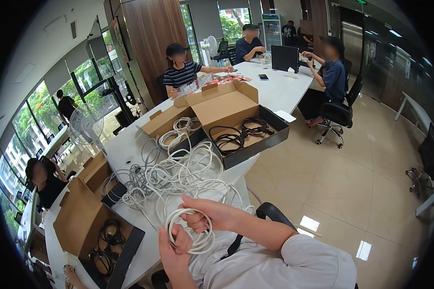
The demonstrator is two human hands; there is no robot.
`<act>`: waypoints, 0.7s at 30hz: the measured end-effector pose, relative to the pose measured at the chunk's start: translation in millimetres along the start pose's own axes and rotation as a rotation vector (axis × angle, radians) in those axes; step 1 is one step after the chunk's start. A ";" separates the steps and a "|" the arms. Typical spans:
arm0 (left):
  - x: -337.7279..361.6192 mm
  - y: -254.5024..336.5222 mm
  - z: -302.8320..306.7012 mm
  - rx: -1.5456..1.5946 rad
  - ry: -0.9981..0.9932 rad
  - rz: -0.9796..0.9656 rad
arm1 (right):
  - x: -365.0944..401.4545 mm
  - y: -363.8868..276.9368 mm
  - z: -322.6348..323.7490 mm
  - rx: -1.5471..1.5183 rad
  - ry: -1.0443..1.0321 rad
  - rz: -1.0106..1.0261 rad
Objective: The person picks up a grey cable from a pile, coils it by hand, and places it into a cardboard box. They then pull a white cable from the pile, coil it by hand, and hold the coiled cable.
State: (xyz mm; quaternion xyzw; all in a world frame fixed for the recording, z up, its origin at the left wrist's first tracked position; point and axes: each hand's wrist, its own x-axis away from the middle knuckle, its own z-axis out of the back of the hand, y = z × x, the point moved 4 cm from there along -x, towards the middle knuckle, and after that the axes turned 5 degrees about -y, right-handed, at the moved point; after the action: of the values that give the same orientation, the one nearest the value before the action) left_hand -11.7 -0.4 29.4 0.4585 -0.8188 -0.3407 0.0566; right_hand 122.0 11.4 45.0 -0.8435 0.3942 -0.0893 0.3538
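Observation:
Near the table's front edge, my left hand point(176, 248) and my right hand point(205, 214) both grip a coil of white cable point(205, 242), fingers curled round its loops. My left hand is at the coil's left side and my right hand at its top. Just beyond them lies a tangled heap of white cable point(178, 168), with grey cable point(137, 180) mixed in at its left. Black cables lie coiled in an open box point(255, 149) behind the heap.
Another open box point(125, 260) with black cables stands at the left; a box point(166, 120) behind the heap holds white coils. Several people sit around the long table point(279, 86), which also bears a phone point(263, 77) and a black monitor point(285, 59). An office chair point(336, 113) stands right.

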 end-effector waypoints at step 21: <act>-4.6 5.9 4.7 -0.178 -0.054 0.038 | -7.1 -5.4 3.2 0.446 0.219 0.190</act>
State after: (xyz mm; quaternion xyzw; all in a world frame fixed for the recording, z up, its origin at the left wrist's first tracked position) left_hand -15.3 7.7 30.5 0.4269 -0.7951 -0.4231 0.0815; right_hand 121.9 20.5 47.1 -0.6891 0.4780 -0.2314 0.4930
